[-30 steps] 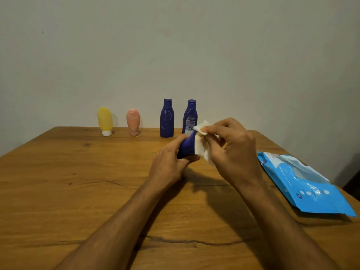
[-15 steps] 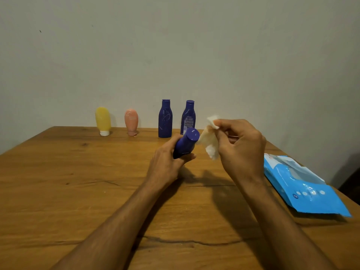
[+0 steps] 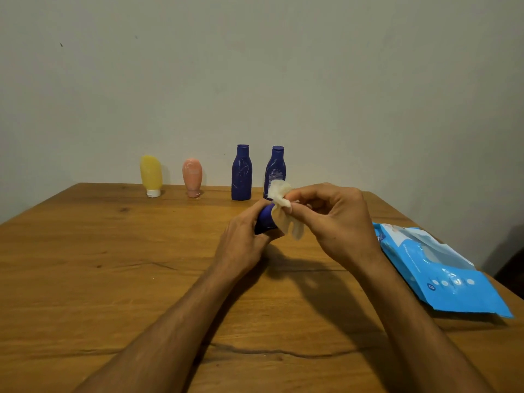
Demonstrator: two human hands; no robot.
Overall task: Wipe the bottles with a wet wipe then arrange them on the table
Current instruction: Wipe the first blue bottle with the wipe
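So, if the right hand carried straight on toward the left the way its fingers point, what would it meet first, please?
Most likely the blue bottle gripped in the left hand: the right hand already presses the wet wipe against its top end.

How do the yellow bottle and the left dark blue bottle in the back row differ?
The yellow bottle is a rounded tube standing on its white cap, cap down; the left dark blue bottle stands on its base with its blue cap on top. The yellow one is shorter and has no neck; the blue one is taller with a narrow neck. The yellow one is at the row's left end, the blue one third along. Both stand upright on the table by the wall, untouched.
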